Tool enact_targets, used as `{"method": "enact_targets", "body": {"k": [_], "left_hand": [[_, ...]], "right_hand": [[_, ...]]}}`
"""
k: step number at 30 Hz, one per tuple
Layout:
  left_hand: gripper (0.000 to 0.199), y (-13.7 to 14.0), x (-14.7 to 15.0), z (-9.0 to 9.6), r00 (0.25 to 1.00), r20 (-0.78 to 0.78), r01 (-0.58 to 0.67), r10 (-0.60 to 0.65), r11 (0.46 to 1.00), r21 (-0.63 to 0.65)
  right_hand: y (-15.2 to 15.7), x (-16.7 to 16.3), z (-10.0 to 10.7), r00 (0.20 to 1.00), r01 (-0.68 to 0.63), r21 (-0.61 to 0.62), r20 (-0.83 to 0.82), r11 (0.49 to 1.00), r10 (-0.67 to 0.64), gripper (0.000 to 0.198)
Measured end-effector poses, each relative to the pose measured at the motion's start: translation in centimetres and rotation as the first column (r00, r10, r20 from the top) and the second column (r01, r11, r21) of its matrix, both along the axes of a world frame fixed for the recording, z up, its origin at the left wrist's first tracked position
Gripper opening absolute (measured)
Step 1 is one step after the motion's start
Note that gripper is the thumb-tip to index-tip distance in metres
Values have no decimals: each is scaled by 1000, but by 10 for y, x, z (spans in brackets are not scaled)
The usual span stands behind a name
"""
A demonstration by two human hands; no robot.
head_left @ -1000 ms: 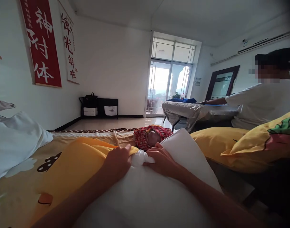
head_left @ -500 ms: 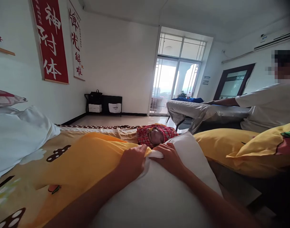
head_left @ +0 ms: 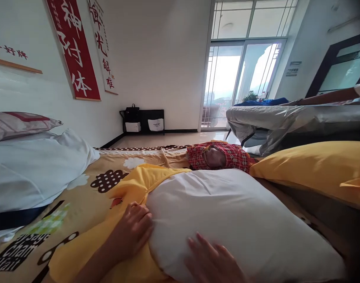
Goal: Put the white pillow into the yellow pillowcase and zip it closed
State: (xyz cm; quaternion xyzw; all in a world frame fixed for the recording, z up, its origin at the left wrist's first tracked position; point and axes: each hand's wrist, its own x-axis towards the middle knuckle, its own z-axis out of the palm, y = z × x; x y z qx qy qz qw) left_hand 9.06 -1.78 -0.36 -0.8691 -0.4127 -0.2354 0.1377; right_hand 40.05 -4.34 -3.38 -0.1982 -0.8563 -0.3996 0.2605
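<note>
A plump white pillow (head_left: 227,212) lies in front of me, its left end inside the mouth of a yellow pillowcase (head_left: 133,184). My left hand (head_left: 137,226) is closed on the pillowcase's edge, where the fabric meets the pillow. Nearer to me, my right hand (head_left: 212,257) rests on or just above the white pillow; it is slightly blurred, with its fingers stretched out and nothing held in them. The rest of the pillowcase spreads loosely to the left, beneath my left forearm.
A patterned bedsheet (head_left: 109,159) lies below. Beyond the pillow sits a red plaid cloth bundle (head_left: 239,155). White pillows (head_left: 35,169) are stacked left, and a yellow pillow (head_left: 315,165) lies right. Another person's arm (head_left: 330,96) reaches over a plastic-covered table (head_left: 256,114).
My right hand has let go of the pillow's far end and moved toward me. My left hand has shifted left and nearer along the pillowcase's edge. The view has turned and moved closer.
</note>
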Motion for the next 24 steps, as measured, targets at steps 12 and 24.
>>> {"method": "enact_targets", "body": {"k": [12,24], "left_hand": [[22,-31,51,-23,962,-229,194,-146,960,202],[19,-1,141,10,990,84,66,-117,886,459]], "right_hand": [[33,-3,23,1000,16,-43,-14,999,-17,43],[98,-49,107,956,-282,-578,-101,766,276,30]]}}
